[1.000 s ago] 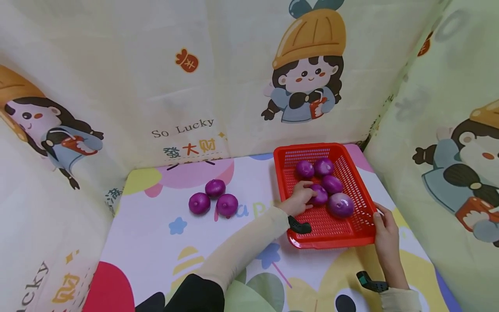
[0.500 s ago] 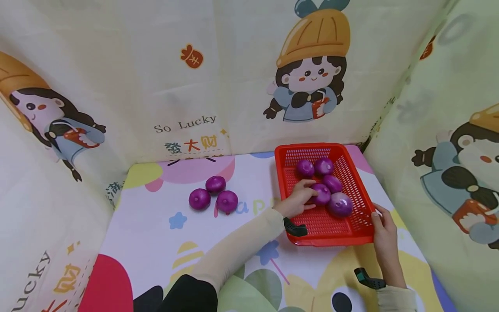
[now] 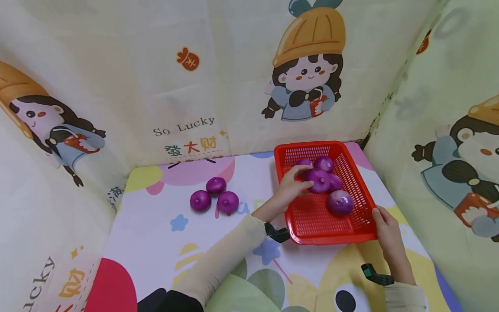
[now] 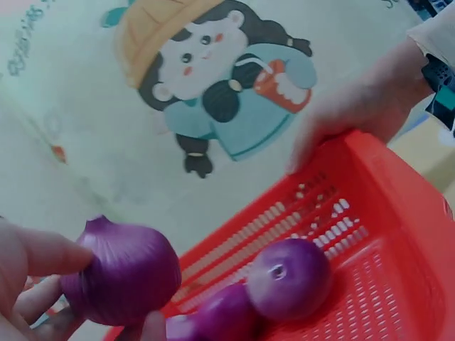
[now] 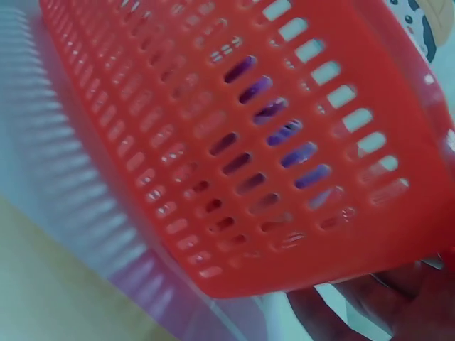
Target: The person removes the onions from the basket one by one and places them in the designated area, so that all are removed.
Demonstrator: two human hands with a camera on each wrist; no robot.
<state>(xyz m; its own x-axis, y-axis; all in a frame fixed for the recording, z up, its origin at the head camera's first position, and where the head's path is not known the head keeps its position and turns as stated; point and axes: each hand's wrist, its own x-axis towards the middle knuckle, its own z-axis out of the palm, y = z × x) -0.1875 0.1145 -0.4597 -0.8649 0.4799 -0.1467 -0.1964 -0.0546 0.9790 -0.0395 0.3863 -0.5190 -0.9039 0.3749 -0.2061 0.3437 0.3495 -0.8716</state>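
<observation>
My left hand point(image 3: 289, 187) holds a purple onion point(image 3: 319, 181) between thumb and fingers, over the red plastic basket point(image 3: 331, 239). In the left wrist view this onion point(image 4: 128, 273) is raised near the basket's side, its pointed tip upward. Several other onions lie inside, including a paler one point(image 3: 340, 203) toward the near right. Part of the onion point(image 3: 335, 183) just behind the held one is hidden. My right hand point(image 3: 390, 232) grips the basket's right rim near its front corner. The right wrist view shows its fingers point(image 5: 398, 298) against the basket's slotted wall point(image 5: 192, 128).
Three more purple onions, one of them the nearest right onion point(image 3: 228, 202), sit grouped on the patterned tabletop point(image 3: 148, 242) left of the basket. Cartoon-printed cloth point(image 3: 234, 86) walls in the table at the back and sides.
My left hand has lifted the onion off the basket floor, drawing it slightly away and up over the others. The right hand stays on the rim; the three table onions have not moved.
</observation>
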